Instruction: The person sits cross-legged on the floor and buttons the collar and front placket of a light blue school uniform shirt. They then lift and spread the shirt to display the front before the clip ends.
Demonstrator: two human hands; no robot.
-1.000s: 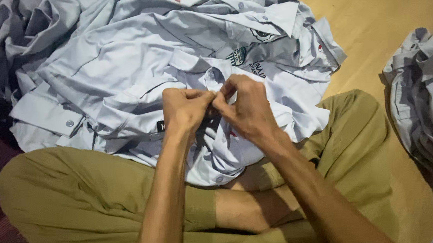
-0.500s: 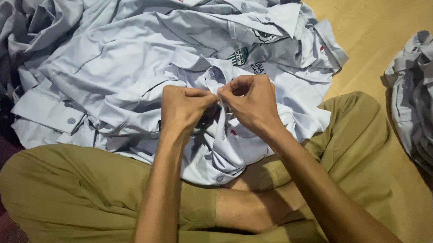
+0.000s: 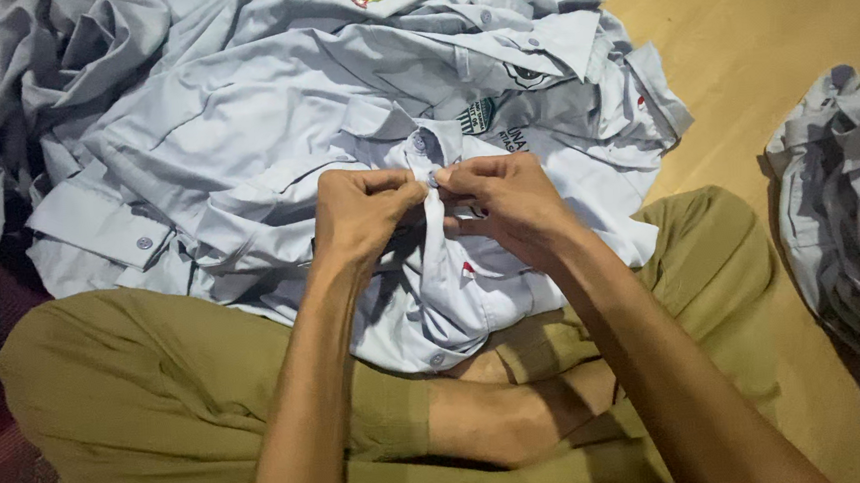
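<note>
Wooden floor [image 3: 736, 44], pale yellow, upper right of frame; dark red mat at lower left edge. Seated cross-legged in olive trousers [image 3: 150, 388], lap filling the lower half.

Pale grey-blue shirt [image 3: 434, 301] draped over the lap at centre, collar end up, lying on a heap of like shirts [image 3: 243, 114] spread across the upper left and centre. Second pile of shirts [image 3: 846, 206] at right edge, well apart from the hands.

Left hand [image 3: 359, 216] and right hand [image 3: 507, 202] meeting at centre, just below the collar. Fingers [image 3: 402, 186] of the left narrowed to a pinch on one edge of the shirt front; right fingers [image 3: 456, 175] pinched on the facing edge. Small button [image 3: 433, 180] apparently between the two pinches, though mostly hidden, so not certain whether through its hole. One button higher at the collar stand, another at the lower hem.

Judged step: working the top front button.

For a clean result:
- Keep both edges taut and level, so no skew down the front.
- Pinch close to the button, thumb behind, cloth flat.
- Tilt the button edge-on to the hole; no forcing, to spare the thread.
- Hold the collar square above.
- Keep the shirt clear of the heap beneath, to avoid catching a second layer.
</note>
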